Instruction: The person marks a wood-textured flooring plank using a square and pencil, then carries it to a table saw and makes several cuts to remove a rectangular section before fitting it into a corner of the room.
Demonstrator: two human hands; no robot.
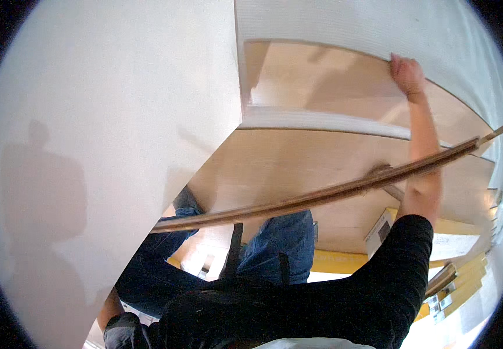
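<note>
My right arm reaches up and forward, passing beneath a long brown wooden rail (321,199) that slants across the view. My right hand (407,75) is closed at the far edge of the upper wooden tread (333,75); whether it grips that edge or a small thing is too blurred to tell. Below it lies a second wooden tread (286,157), with a white band between the two. At the lower left, only part of my left forearm (109,308) shows; the hand itself is hidden past the edge of the large white wall (117,116).
My jeans-clad leg (280,244) is bent near the lower tread. Yellow and white boxes (452,241) stand at the lower right, near a short brown wooden piece (441,280). A pale textured surface (350,23) rises behind the upper tread.
</note>
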